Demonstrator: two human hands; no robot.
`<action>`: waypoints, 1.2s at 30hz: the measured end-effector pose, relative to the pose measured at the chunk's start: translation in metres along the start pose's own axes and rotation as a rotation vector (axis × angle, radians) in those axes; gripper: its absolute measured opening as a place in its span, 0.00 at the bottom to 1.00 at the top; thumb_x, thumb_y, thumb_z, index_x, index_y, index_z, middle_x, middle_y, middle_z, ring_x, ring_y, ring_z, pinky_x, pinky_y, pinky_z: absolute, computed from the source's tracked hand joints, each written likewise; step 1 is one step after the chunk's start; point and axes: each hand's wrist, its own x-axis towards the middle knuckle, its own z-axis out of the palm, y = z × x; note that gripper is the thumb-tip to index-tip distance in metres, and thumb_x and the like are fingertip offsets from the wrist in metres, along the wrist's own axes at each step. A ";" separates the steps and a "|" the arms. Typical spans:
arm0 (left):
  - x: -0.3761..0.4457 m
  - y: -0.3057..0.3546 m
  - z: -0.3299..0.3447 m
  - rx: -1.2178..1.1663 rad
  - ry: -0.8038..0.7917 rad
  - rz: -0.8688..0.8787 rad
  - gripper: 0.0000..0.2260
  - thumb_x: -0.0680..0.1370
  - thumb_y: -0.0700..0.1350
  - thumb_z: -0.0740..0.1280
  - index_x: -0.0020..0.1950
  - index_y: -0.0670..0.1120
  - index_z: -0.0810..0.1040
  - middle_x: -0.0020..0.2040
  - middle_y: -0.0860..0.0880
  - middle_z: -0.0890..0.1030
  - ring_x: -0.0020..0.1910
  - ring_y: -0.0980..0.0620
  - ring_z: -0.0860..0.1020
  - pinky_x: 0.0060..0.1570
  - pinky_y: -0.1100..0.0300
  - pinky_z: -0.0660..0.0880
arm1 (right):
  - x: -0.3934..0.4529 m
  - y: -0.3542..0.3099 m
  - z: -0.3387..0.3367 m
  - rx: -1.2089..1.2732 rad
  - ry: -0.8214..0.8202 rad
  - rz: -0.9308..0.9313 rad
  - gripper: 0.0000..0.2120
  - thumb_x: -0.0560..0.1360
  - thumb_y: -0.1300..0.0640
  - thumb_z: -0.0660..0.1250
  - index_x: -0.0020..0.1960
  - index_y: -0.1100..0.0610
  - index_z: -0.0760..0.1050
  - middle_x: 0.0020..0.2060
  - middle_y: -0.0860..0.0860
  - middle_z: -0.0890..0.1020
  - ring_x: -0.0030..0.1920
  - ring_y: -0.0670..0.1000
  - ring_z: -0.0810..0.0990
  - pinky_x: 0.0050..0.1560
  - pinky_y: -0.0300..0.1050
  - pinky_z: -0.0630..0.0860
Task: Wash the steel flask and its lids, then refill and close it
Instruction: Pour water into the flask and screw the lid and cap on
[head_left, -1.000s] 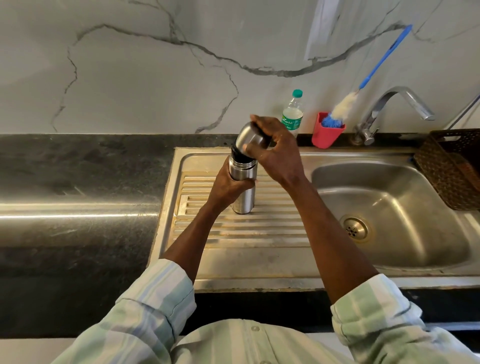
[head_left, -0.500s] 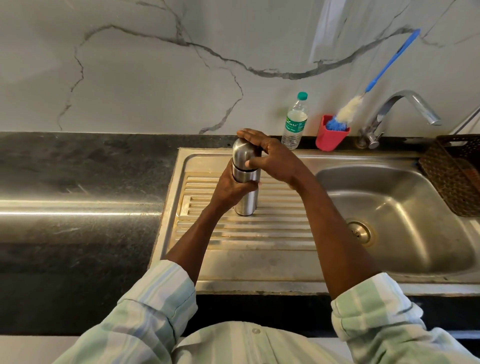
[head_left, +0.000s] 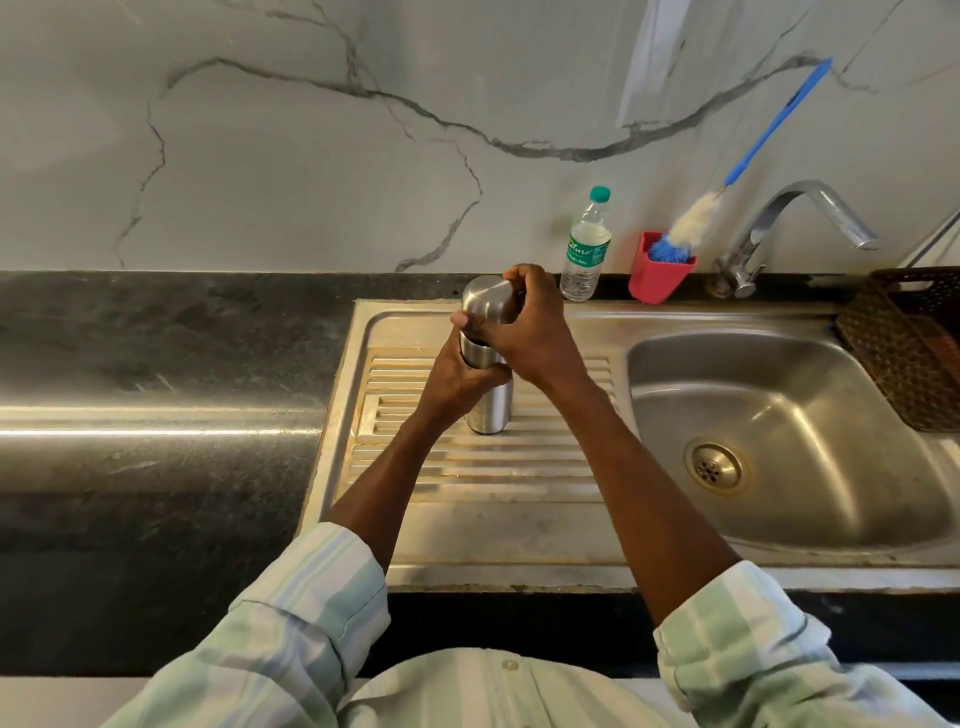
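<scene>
flask (head_left: 491, 405) on steel drainboard (head_left: 467, 467)

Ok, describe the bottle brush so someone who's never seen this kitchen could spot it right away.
Find the steel sink and its tap against the marble wall. Just left of the tap stands a red cup on the back ledge, and the bottle brush sits head-down in it, leaning against the wall. Its long blue handle and fluffy white bristles set it apart from the plastic water bottle further left.

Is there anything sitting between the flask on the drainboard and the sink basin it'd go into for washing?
Nothing visible. The flask stands on the drainboard, and the stretch to the sink basin holds no object; only the right forearm crosses above it.
</scene>
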 end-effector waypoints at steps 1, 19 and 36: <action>0.000 0.002 0.000 0.000 -0.010 0.005 0.32 0.69 0.37 0.76 0.71 0.46 0.68 0.61 0.42 0.81 0.59 0.42 0.80 0.59 0.40 0.78 | 0.003 -0.002 -0.004 0.045 -0.069 0.033 0.37 0.69 0.46 0.77 0.71 0.56 0.64 0.67 0.56 0.67 0.67 0.54 0.69 0.66 0.48 0.72; -0.002 0.002 0.001 0.014 0.025 -0.013 0.31 0.69 0.34 0.77 0.69 0.48 0.70 0.59 0.47 0.81 0.58 0.50 0.81 0.56 0.54 0.80 | 0.012 -0.001 -0.024 0.177 -0.347 0.051 0.34 0.76 0.55 0.71 0.78 0.53 0.58 0.75 0.53 0.63 0.72 0.49 0.65 0.68 0.42 0.67; -0.003 0.002 0.002 0.005 0.045 0.005 0.29 0.71 0.31 0.75 0.69 0.44 0.70 0.58 0.47 0.81 0.56 0.53 0.81 0.50 0.62 0.79 | 0.009 0.009 -0.023 0.101 -0.247 -0.007 0.40 0.69 0.54 0.78 0.76 0.54 0.62 0.72 0.53 0.68 0.68 0.48 0.69 0.65 0.39 0.69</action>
